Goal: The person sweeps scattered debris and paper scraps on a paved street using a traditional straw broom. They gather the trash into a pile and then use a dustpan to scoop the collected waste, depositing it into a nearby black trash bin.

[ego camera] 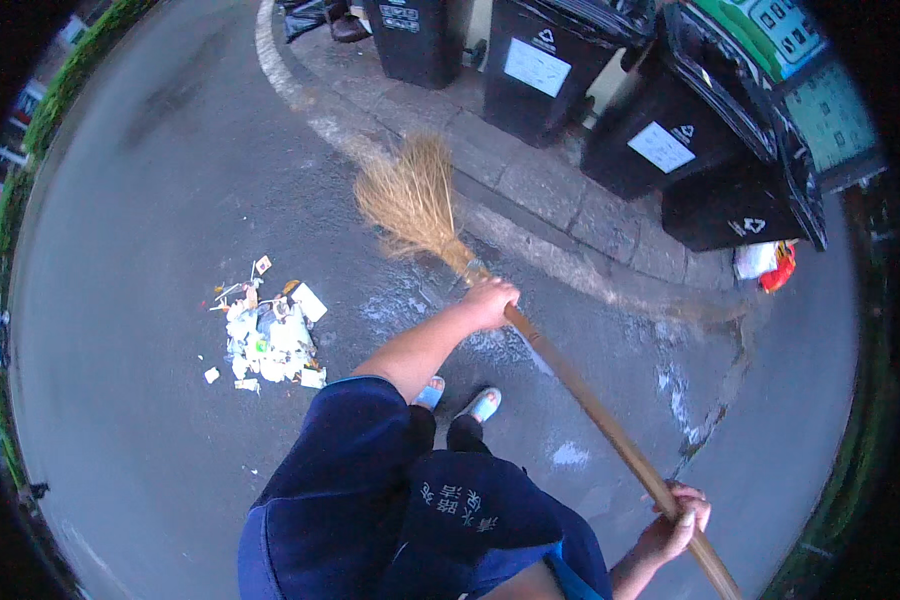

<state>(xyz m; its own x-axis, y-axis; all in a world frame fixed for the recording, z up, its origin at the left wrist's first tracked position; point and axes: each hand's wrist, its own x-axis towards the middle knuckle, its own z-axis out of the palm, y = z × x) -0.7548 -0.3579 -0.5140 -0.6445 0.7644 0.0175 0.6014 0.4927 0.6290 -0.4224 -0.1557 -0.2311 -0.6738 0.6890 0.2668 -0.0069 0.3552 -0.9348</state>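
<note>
Both my hands grip one long broom, its wooden handle (585, 397) slanting from the lower right up to the middle of the view. My left hand (489, 302) is closed around the pole just behind the bound neck. Farther back, near the lower right, my right hand (675, 523) wraps the same pole. The straw broom head (412, 195) fans out over the pavement beside the pale kerb (540, 255). To the left of the broom lies a heap of litter (274, 334), with white paper, plastic and sticks in it.
Black wheeled bins (547, 67) with recycling marks line the raised stone sidewalk (525, 169). A red and white bag (769, 264) lies by the rightmost bin. Black rubbish bags (304, 20) sit at the top. A hedge (75, 71) bounds the road (142, 217) on the left.
</note>
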